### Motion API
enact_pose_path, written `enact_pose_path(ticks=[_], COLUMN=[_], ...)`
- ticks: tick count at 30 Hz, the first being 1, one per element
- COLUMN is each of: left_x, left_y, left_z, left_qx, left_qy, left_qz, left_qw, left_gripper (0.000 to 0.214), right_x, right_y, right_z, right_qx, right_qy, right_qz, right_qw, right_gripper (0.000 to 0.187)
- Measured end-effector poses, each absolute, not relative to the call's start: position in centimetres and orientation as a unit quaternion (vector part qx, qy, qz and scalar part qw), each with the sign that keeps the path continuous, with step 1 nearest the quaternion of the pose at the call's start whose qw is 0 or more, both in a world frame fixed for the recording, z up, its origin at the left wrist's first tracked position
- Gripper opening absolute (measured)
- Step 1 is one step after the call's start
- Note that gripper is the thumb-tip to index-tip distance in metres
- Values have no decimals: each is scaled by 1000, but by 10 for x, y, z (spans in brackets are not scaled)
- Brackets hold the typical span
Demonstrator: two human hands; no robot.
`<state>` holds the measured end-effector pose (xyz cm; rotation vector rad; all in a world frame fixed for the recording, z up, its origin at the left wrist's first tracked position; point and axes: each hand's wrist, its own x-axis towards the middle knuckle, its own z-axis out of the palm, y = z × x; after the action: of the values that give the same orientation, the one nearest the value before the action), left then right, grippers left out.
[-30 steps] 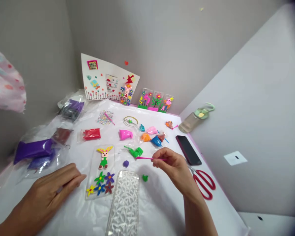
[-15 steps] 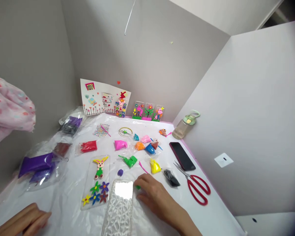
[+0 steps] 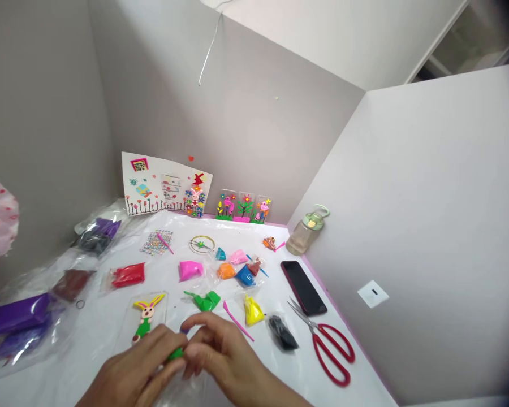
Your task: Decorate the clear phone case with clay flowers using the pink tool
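Two hands meet at the near edge of the table [image 3: 356, 362]. The left hand [image 3: 136, 370] and right hand [image 3: 220, 356] pinch a small green clay piece [image 3: 176, 354] between their fingertips, fingers drawn together on it, just above the clear phone case [image 3: 146, 319] that carries a clay rabbit.

Risk: the piece is small and soft; too firm a pinch would likely flatten or smear it, and a slack pinch could drop it onto the rabbit below.

Just beyond the hands lie a pink stick tool [image 3: 237, 320], a green clay bag [image 3: 207, 300], a yellow clay bag [image 3: 253, 311] and a black clay bag [image 3: 282, 332]. A sweep of the right wrist could knock these.

Red scissors [image 3: 328, 347], blades slightly parted, and a dark phone [image 3: 303, 279] lie to the right. Farther back are more clay bags, a water bottle [image 3: 305, 234] and a decorated card [image 3: 165, 186] leaning on the wall.
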<state>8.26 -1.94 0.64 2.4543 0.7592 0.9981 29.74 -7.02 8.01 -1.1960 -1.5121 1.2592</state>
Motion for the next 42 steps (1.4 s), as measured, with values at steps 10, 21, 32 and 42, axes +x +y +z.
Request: enact_pose_path(ticks=[10, 21, 32, 42], left_x=[78, 97, 96, 94], left_y=[27, 13, -23, -43], left_z=[58, 70, 59, 59], left_qx=[801, 716, 744, 769], left_qy=[380, 420, 377, 390], left_qz=[404, 402, 301, 303], left_qw=[228, 385, 462, 406], left_gripper=[29, 30, 18, 27], right_x=[308, 312, 305, 298], right_y=[4, -32, -74, -79], right_z=[43, 50, 46, 36], right_qx=[-681, -578, -492, -437], right_qy=[-728, -763, -781, -795], right_qz=[61, 85, 53, -46], right_qw=[46, 277, 381, 418], right_gripper=[36, 31, 35, 12])
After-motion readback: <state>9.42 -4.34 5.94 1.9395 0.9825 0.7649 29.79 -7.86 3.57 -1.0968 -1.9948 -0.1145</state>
